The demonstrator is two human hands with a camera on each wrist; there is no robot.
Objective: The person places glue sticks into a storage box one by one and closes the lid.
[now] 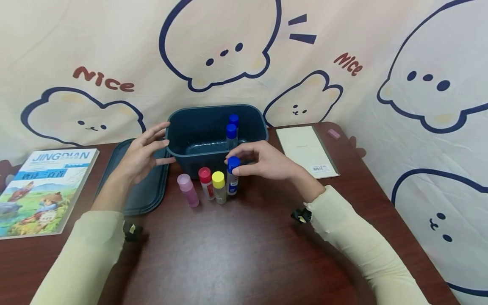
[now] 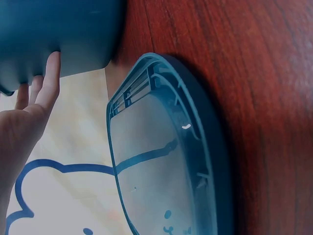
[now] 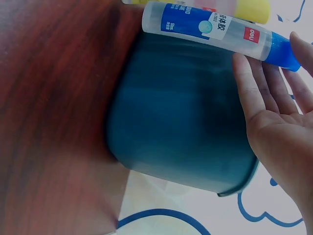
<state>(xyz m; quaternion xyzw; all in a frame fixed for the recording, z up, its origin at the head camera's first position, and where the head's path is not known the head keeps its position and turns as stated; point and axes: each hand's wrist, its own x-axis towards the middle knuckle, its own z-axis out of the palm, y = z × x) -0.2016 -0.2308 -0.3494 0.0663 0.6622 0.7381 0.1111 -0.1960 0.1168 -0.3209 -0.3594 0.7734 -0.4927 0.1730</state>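
Note:
A blue-capped clear glue bottle stands in front of the dark teal bin. My right hand pinches it near the cap between thumb and fingers; its label shows in the right wrist view. Inside the bin, on the right, two more blue-capped bottles stand upright. My left hand has its fingers spread, with fingertips against the bin's left side. Left of the pinched bottle are a yellow-capped bottle, a red-capped bottle and a pink bottle.
The teal lid lies on the table left of the bin, partly under my left arm. A picture-covered book is at the far left. To the right are a pale notebook and a small pink block.

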